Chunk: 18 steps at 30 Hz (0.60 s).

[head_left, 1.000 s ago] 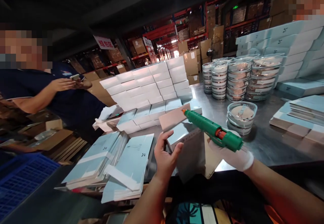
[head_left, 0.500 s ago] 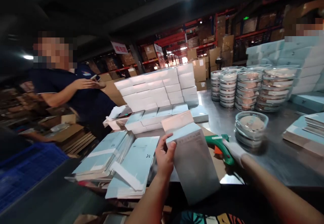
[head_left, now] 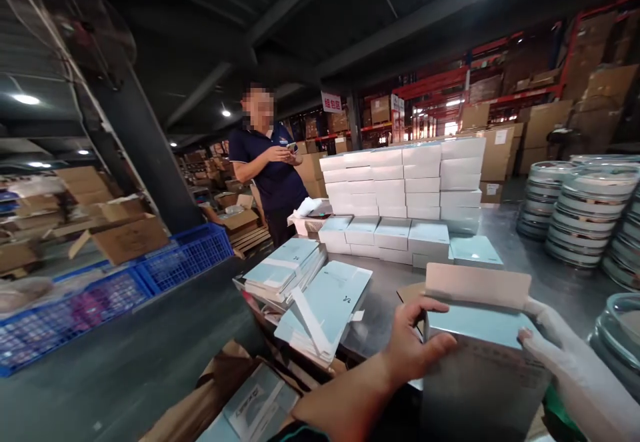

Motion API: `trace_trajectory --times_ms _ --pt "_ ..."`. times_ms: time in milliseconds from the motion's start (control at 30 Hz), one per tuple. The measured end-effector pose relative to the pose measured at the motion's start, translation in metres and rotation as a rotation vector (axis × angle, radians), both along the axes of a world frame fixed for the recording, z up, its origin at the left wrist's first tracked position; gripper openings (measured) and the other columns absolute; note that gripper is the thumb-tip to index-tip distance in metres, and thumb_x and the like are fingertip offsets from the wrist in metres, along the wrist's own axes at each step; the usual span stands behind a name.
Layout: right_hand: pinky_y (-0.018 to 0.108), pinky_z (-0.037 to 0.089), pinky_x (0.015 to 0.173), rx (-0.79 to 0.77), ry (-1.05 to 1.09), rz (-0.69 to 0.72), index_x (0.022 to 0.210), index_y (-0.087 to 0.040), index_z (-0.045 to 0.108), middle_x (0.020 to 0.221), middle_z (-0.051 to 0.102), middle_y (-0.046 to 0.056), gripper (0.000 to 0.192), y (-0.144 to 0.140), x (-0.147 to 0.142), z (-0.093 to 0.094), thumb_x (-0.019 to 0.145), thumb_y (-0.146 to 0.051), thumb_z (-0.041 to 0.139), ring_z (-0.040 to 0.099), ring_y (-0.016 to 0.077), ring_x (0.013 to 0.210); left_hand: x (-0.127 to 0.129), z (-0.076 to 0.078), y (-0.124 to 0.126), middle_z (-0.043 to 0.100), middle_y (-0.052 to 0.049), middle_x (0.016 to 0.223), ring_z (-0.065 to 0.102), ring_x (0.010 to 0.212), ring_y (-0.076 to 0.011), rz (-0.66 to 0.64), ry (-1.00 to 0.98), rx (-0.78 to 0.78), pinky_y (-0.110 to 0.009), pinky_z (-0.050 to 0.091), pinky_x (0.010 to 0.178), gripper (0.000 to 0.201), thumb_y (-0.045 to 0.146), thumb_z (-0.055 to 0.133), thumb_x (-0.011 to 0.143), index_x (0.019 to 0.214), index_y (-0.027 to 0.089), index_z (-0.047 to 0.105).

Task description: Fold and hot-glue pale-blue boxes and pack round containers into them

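Lower right: bare left hand (head_left: 413, 349) and white-gloved right hand (head_left: 565, 355) both grip a pale-blue box (head_left: 480, 362), flap up; flat box stacks (head_left: 320, 295) centre frame.

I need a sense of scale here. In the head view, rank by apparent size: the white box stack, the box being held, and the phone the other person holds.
1. White box stack, largest.
2. Held box; its nearness to the camera inflates it.
3. Phone, smallest, far away.
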State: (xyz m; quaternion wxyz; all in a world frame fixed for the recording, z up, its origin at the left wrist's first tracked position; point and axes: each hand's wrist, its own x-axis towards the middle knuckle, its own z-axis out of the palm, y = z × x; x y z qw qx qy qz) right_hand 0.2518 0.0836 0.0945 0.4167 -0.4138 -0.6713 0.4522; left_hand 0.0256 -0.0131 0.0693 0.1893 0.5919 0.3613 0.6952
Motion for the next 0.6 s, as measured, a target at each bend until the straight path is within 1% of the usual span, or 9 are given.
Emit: trace_trajectory --times_ms 100,167,233,267,333,400,467,533,600 --pt "0.056 0.055 0.115 0.208 -0.016 0.054 0.132 -0.039 0.074 0.158 0.062 0.008 0.081 0.018 0.015 -0.017 0.059 -0.068 0.090 0.055 0.0469 0.148 -0.004 -0.002 0.002 0.066 -0.018 0.131 0.065 0.122 -0.0330 0.003 -0.004 0.054 -0.050 0.052 0.107 0.065 0.076 0.083 0.077 0.104 0.019 0.068" --pt "0.060 0.053 0.115 0.302 -0.007 0.113 0.123 -0.045 0.078 0.166 0.054 0.005 0.070 0.022 0.022 -0.027 0.057 -0.060 0.094 0.050 0.0477 0.151 -0.006 -0.001 0.005 0.068 -0.015 0.128 0.066 0.123 -0.0309 -0.021 -0.061 0.110 -0.050 0.053 0.109 0.065 0.072 0.086 0.077 0.111 0.021 0.064" --pt "0.061 0.047 0.118 0.377 -0.003 0.174 0.116 -0.051 0.080 0.170 0.048 0.000 0.049 0.017 0.025 -0.034 0.068 -0.057 0.090 0.045 0.0446 0.155 -0.008 0.003 0.006 0.071 -0.013 0.119 0.069 0.120 -0.0289 -0.050 -0.018 0.178 -0.049 0.055 0.108 0.059 0.065 0.087 0.081 0.116 0.022 0.065" --pt "0.061 0.044 0.119 0.409 0.000 0.184 0.114 -0.053 0.081 0.170 0.049 -0.001 0.039 0.012 0.026 -0.036 0.075 -0.056 0.085 0.044 0.0426 0.156 -0.010 0.005 0.006 0.073 -0.013 0.117 0.070 0.121 -0.0293 -0.051 0.058 0.211 -0.049 0.056 0.109 0.053 0.062 0.086 0.085 0.114 0.021 0.069" --pt "0.061 0.042 0.120 0.462 0.012 0.201 0.117 -0.058 0.079 0.165 0.055 0.001 0.032 0.000 0.026 -0.037 0.085 -0.053 0.077 0.047 0.0400 0.154 -0.014 0.010 0.006 0.076 -0.014 0.111 0.072 0.120 -0.0302 -0.028 0.234 0.262 -0.050 0.057 0.109 0.041 0.060 0.078 0.093 0.104 0.021 0.076" --pt "0.060 0.048 0.117 0.504 0.033 0.224 0.119 -0.060 0.078 0.158 0.062 0.004 0.033 -0.010 0.025 -0.034 0.089 -0.049 0.073 0.054 0.0396 0.149 -0.020 0.017 0.005 0.079 -0.013 0.104 0.074 0.115 -0.0290 0.010 0.353 0.288 -0.051 0.057 0.109 0.045 0.064 0.067 0.099 0.096 0.021 0.078" --pt "0.057 0.054 0.112 0.543 0.049 0.239 0.121 -0.062 0.077 0.153 0.065 0.007 0.035 -0.016 0.023 -0.030 0.091 -0.045 0.070 0.059 0.0389 0.144 -0.027 0.026 0.002 0.080 -0.013 0.102 0.076 0.111 -0.0270 0.034 0.466 0.281 -0.050 0.056 0.111 0.052 0.069 0.058 0.102 0.097 0.021 0.078" --pt "0.052 0.059 0.106 0.621 0.052 0.237 0.123 -0.062 0.076 0.151 0.067 0.009 0.036 -0.019 0.016 -0.024 0.093 -0.043 0.068 0.063 0.0374 0.140 -0.031 0.040 -0.005 0.080 -0.017 0.120 0.072 0.125 -0.0281 0.064 0.681 0.225 -0.050 0.051 0.117 0.052 0.068 0.059 0.102 0.103 0.020 0.077" --pt "0.048 0.064 0.099 0.742 0.004 0.186 0.121 -0.064 0.075 0.144 0.071 0.008 0.036 -0.021 0.004 -0.017 0.093 -0.044 0.066 0.068 0.0346 0.133 -0.028 0.058 -0.016 0.068 -0.020 0.148 0.060 0.144 -0.0329 0.131 0.962 0.138 -0.054 0.042 0.126 0.051 0.066 0.067 0.098 0.118 0.019 0.074"
